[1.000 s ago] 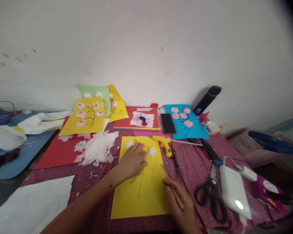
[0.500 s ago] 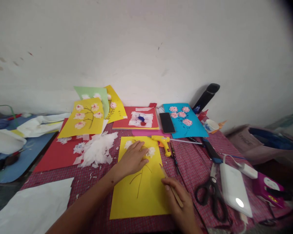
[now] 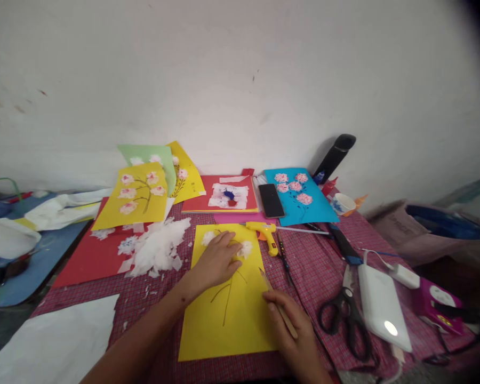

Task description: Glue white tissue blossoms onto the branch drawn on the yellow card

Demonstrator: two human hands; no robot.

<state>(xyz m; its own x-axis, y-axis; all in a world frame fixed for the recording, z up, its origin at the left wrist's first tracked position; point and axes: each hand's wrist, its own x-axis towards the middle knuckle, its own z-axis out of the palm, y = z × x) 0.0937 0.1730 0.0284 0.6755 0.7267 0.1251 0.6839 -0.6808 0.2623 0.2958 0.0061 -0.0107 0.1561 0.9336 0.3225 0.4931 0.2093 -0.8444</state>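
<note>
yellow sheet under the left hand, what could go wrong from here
The left hand lies over the yellow sheet beside the white tufts, so it might rub one loose.
The pencil in the right hand points toward the sheet near its edge and could leave a stray mark.
The glue gun lies at the top right corner, where a nudge might shift it.

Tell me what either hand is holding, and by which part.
The right hand holds a pencil-like stick around its middle, pointed end free. The left hand lies spread over a yellow sheet, nothing visibly held.
</note>
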